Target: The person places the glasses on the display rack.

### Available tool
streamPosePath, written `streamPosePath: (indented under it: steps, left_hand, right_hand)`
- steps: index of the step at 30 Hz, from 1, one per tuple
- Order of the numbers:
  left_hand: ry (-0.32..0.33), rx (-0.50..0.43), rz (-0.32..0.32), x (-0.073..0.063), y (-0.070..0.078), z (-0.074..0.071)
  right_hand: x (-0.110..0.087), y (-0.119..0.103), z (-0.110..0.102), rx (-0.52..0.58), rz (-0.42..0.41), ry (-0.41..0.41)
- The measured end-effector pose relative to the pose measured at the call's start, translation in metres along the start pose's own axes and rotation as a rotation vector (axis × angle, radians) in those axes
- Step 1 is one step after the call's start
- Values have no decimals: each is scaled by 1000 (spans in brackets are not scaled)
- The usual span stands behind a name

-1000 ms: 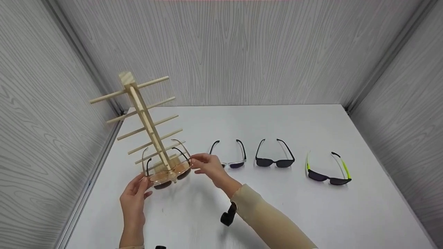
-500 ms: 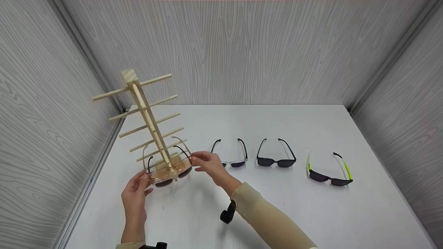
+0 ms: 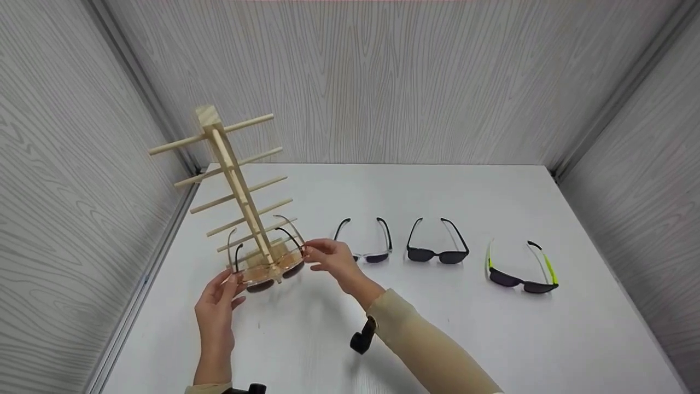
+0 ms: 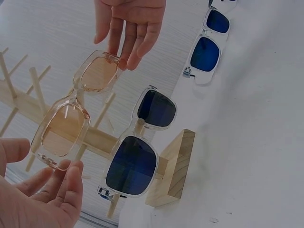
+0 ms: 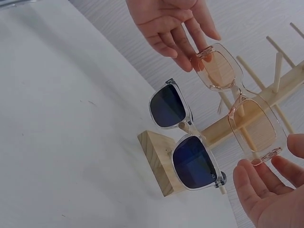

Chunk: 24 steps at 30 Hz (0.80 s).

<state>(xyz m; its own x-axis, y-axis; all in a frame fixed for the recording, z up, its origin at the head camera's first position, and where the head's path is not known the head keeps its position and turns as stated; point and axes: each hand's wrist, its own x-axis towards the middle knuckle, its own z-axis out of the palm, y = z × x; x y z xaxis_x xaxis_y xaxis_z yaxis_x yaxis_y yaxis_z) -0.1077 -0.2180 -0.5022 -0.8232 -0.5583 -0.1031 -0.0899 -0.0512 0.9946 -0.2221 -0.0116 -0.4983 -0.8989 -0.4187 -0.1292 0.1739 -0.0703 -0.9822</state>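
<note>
I'm holding glasses [image 4: 71, 111] in see-through peach. The rack [image 3: 239, 186] is blond wood; the racked pair [image 4: 135, 159] has clear frames and deep blue lenses. One black pair [image 3: 506, 279] carries lime temples [image 3: 549, 269]; my sleeve [image 3: 437, 345] is beige, the walls [image 3: 350, 82] grey-grained.

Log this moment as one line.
left hand: holds orange-tinted glasses | right hand: holds opposite end | wooden rack: dark-lensed pair near base | table: three more pairs, temples unfolded

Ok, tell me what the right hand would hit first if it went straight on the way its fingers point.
Beyond the amber-tinted glasses it pinches, the right hand would probably meet the wooden stand first, somewhere on its lower half; exact depth is hard to judge.
</note>
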Motion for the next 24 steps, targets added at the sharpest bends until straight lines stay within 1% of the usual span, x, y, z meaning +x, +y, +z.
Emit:
streamPosePath:
  steps: [5,12,15,19,24]
  left_hand:
    - [-2,-28,17,-1,-2,0]
    - [-11,-29,30,-1,-1,1]
    - [-11,-43,22,0,0,1]
    - [-6,-51,6,1,-3,-1]
    - [0,-50,-16,-3,-8,-2]
  right_hand:
    - [-1,0,-1,11,-2,-1]
    - [-1,-1,0,17,3,10]
    - [0,-1,0,7,5,14]
    - [0,1,-1,2,12,4]
    - [-3,6,-8,11,22,18]
